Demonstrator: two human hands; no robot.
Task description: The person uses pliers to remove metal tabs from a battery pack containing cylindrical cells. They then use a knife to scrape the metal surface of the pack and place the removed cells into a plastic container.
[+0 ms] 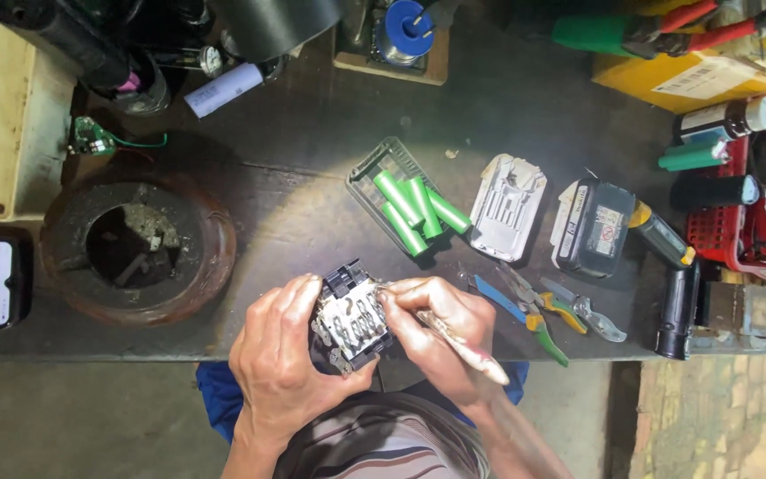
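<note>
At the counter's point(312, 168) six o'clock edge, the left hand point(281, 364) has its grip closed around a battery cell pack point(350, 318), while the right hand point(436, 333) pinches a slim tool point(463, 348) against its metal strips. The step in hand looks like prying the strips; next needs steady leverage. Loose green cells point(414, 211) lie at twelve o'clock of the pack.

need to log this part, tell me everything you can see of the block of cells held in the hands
The cell block is a squarish pack in a black plastic frame, its upper face covered with silvery metal strips joining the cell ends. It is held tilted above the near edge of the dark workbench. The left hand cups its left side and underside; the right hand touches its right edge while holding a thin tool whose tip meets the strips. Its underside is hidden.
</note>
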